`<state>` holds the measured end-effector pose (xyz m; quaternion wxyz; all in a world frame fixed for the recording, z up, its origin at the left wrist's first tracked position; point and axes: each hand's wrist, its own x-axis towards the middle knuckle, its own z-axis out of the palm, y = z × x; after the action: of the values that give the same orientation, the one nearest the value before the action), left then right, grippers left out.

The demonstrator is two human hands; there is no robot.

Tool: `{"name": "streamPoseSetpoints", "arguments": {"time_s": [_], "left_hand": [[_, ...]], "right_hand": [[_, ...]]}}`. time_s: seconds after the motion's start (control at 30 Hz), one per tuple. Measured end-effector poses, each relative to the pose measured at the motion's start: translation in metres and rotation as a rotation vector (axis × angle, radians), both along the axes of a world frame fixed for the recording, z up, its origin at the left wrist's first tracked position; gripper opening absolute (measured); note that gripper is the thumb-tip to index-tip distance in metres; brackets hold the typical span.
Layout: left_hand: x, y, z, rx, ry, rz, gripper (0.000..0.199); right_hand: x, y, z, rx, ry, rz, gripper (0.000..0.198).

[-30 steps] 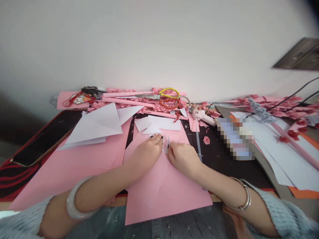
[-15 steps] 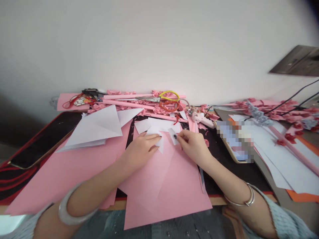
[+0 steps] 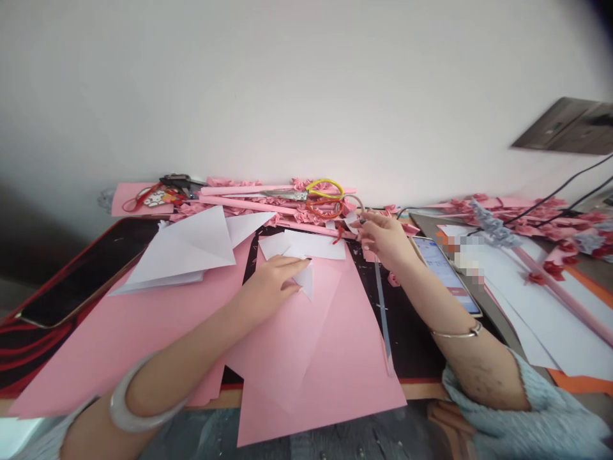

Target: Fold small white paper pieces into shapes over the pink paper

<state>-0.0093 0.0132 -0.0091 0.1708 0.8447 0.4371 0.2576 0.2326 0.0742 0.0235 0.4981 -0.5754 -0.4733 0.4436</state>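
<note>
Over the desk's near edge (image 3: 421, 390) hangs a pink sheet (image 3: 349, 364); on it the left hand (image 3: 271, 284), fingers parted, presses a small white paper (image 3: 305, 282). The right hand (image 3: 385, 239) bends its fingers near the scissors (image 3: 301, 195), grip unclear. A dark mat (image 3: 416, 348) shows between; a pale wall (image 3: 306, 96) rises behind.

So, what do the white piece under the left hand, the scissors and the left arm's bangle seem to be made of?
White piece: matte paper, by its thin, flat, sharp corner.
Scissors: probably metal blades, being silvery; smooth coloured handles, maybe plastic.
Bangle: pale, smooth, glossy; stone, glass or plastic, I cannot tell.
</note>
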Motion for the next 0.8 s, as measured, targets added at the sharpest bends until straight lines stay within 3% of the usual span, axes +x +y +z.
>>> {"name": "streamPoseSetpoints", "arguments": {"time_s": [0.13,0.3,0.5,0.57,0.8], "left_hand": [[-0.001,0.000,-0.002,0.030,-0.042,-0.040,0.047],[0.002,0.001,-0.002,0.035,-0.155,-0.055,0.035],[0.005,-0.001,0.003,-0.163,-0.289,-0.035,0.016],[0.005,-0.001,0.004,-0.166,-0.286,-0.016,0.014],[0.003,0.000,0.004,-0.050,-0.153,-0.066,0.011]], "right_hand": [[0.001,-0.003,-0.005,0.134,-0.155,-0.044,0.039],[-0.008,-0.023,-0.013,0.343,-0.270,0.077,0.029],[-0.024,-0.046,-0.014,0.353,-0.550,0.448,0.018],[-0.029,-0.051,-0.015,0.369,-0.679,0.567,0.013],[-0.039,-0.055,-0.026,0.456,-0.892,0.596,0.011]]}}
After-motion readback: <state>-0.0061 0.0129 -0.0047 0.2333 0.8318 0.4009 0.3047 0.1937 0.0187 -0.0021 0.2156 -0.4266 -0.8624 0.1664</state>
